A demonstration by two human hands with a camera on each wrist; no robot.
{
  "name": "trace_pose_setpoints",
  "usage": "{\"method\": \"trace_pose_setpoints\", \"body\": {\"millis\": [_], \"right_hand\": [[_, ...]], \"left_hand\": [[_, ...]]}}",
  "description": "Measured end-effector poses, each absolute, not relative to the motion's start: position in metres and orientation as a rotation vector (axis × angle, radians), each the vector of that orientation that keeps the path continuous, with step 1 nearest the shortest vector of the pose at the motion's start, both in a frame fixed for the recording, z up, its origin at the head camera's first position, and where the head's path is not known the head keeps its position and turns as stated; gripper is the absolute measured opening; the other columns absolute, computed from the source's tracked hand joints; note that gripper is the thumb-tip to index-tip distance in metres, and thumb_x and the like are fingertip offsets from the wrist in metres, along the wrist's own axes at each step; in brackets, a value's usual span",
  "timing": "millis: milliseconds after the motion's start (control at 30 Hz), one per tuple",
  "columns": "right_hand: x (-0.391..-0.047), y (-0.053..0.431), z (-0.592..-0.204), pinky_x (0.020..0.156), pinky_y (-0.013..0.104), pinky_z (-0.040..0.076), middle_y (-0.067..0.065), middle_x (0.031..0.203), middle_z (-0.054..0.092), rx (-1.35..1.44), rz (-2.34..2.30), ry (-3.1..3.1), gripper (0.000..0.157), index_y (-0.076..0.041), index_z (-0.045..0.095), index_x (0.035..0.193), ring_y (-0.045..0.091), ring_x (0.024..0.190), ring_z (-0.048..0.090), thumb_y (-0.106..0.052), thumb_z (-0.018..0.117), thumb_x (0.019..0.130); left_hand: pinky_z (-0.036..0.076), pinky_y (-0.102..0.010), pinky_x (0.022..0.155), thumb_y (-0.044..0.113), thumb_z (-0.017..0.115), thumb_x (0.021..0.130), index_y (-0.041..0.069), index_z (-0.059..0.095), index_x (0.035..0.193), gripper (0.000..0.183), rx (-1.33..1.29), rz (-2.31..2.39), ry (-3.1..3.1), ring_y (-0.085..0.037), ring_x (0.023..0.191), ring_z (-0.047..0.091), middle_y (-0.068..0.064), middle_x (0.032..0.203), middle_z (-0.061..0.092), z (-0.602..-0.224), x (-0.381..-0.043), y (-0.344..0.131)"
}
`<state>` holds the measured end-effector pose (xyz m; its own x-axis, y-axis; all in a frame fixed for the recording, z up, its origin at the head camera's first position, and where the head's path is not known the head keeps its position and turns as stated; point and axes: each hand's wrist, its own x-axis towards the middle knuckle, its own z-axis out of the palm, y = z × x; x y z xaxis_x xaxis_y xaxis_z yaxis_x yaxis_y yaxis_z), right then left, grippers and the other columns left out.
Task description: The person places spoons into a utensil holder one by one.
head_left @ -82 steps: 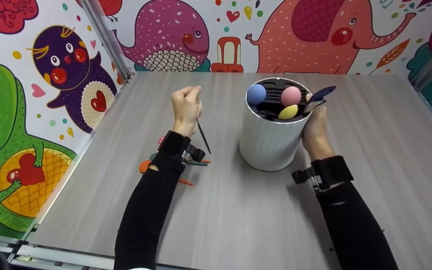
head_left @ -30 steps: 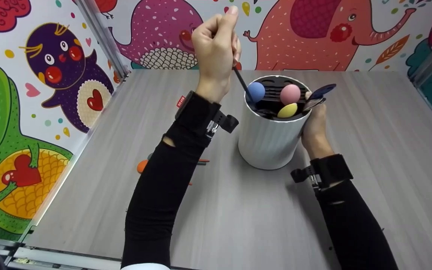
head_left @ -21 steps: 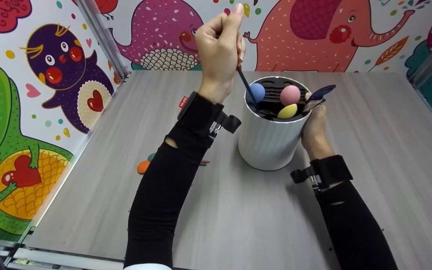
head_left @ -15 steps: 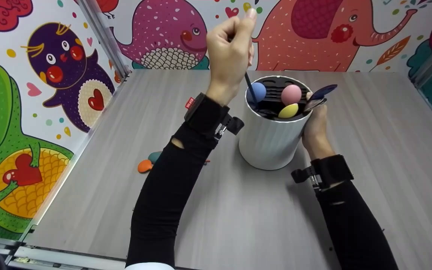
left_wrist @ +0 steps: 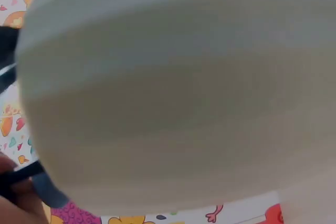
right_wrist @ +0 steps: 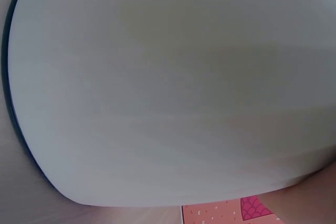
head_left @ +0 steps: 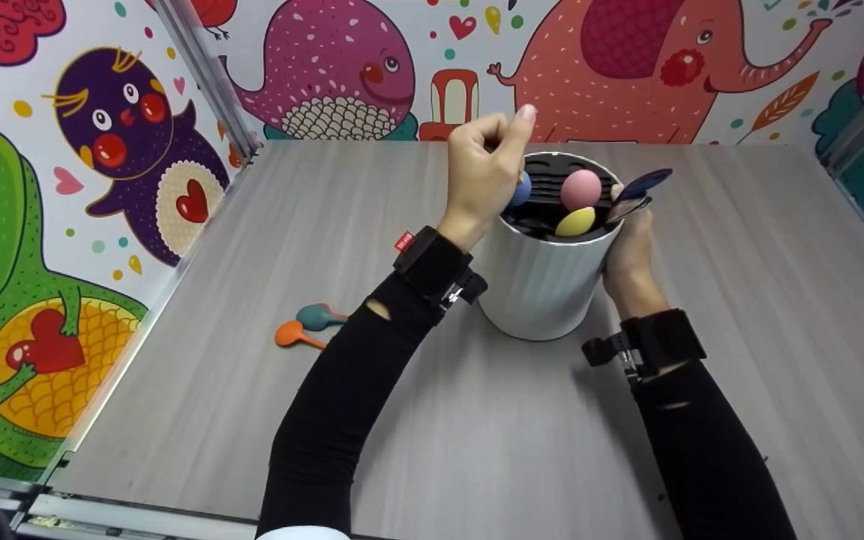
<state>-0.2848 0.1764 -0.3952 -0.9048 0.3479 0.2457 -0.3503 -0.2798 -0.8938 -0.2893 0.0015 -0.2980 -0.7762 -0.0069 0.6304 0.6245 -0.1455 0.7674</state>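
A white cylindrical utensil holder (head_left: 544, 285) with a black slotted insert stands upright on the table. Blue (head_left: 522, 189), pink (head_left: 580, 189) and yellow (head_left: 576, 221) rounded heads show in its top; a dark blue spoon-shaped piece (head_left: 646, 182) leans out at the right. My left hand (head_left: 483, 169), at the holder's left rim, pinches a dark thin stick (left_wrist: 21, 173), visible in the left wrist view and hidden by the hand in the head view. My right hand (head_left: 631, 255) grips the holder's right side, fingertips at the rim. The holder's wall fills most of both wrist views.
An orange spoon (head_left: 291, 334) and a teal spoon (head_left: 317, 316) lie on the grey table (head_left: 199, 420), their handles partly covered by the left forearm. Printed cartoon panels stand along the table's left and back edges.
My left hand has carried the stick from over the table at left up to the holder, then lowered to the rim. The right hand keeps its grip; the holder stays in place.
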Motion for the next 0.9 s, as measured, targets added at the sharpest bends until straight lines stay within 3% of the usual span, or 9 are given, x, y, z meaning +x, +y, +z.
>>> {"method": "trace_pose_setpoints", "body": {"millis": [267,600,733,900], "right_hand": [[-0.287,0.175,-0.394,0.086,0.022,0.047,-0.006,0.085,0.063,0.021,2.256,-1.484,0.026,-0.017,0.067,0.081,0.008,0.085,0.056,-0.027,0.051,0.100],[-0.283,0.176,-0.396,0.092,0.025,0.048,-0.003,0.099,0.071,0.047,2.208,-1.543,0.032,-0.015,0.075,0.101,0.012,0.096,0.062,-0.034,0.050,0.100],[-0.283,0.176,-0.396,0.093,0.025,0.048,-0.002,0.102,0.071,0.057,2.203,-1.551,0.033,-0.014,0.075,0.104,0.013,0.099,0.062,-0.035,0.049,0.101],[-0.283,0.177,-0.396,0.094,0.025,0.048,-0.001,0.101,0.071,0.058,2.226,-1.536,0.031,-0.013,0.074,0.104,0.013,0.098,0.062,-0.032,0.049,0.101]], "left_hand": [[0.033,-0.024,0.054,0.012,0.057,0.103,0.015,0.042,0.057,0.048,-0.713,-1.877,-1.838,-0.013,0.052,0.047,0.004,0.054,0.041,-0.310,-0.288,0.009],[0.035,-0.022,0.064,0.022,0.062,0.101,0.014,0.048,0.060,0.044,-0.762,-1.714,-2.222,-0.010,0.069,0.046,0.004,0.061,0.045,-0.317,-0.291,0.002],[0.034,-0.023,0.064,0.024,0.059,0.102,0.014,0.048,0.064,0.041,-0.782,-1.553,-2.307,-0.011,0.070,0.046,0.003,0.064,0.044,-0.323,-0.291,0.001],[0.036,-0.028,0.076,0.025,0.053,0.105,0.010,0.054,0.070,0.038,-0.833,-1.222,-2.302,-0.018,0.081,0.051,0.000,0.071,0.053,-0.333,-0.292,0.003]]}}
